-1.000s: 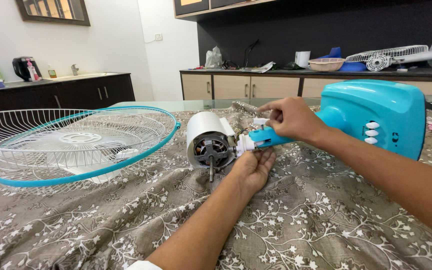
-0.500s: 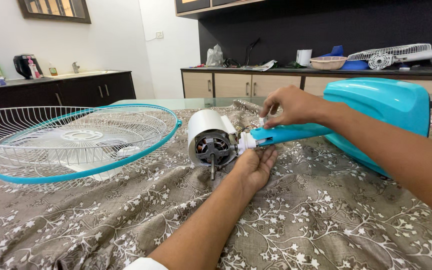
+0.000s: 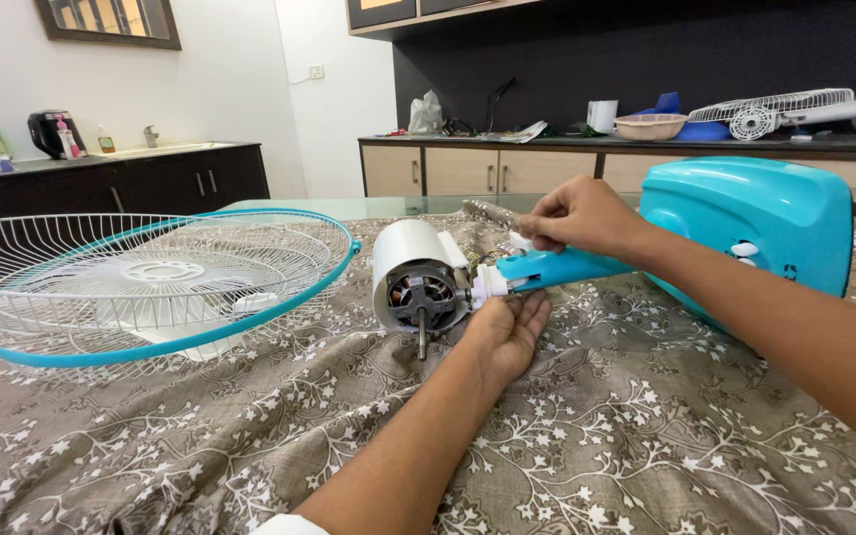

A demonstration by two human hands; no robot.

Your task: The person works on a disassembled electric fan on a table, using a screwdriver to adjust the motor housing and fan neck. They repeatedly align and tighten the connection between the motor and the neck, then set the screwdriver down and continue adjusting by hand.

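While the left hand [image 3: 503,332] lies palm-up under the white joint [image 3: 488,284], fingers loosely apart and touching it, the right hand [image 3: 579,215] is pinched together on the top of the turquoise fan neck [image 3: 557,267]. At nine o'clock of that joint sits the bare fan motor [image 3: 418,287], shaft pointing down. At three o'clock rises the turquoise fan base [image 3: 755,223]. Farther toward nine o'clock, a wire fan guard [image 3: 151,277] lies flat on the floral-clothed table [image 3: 646,446].
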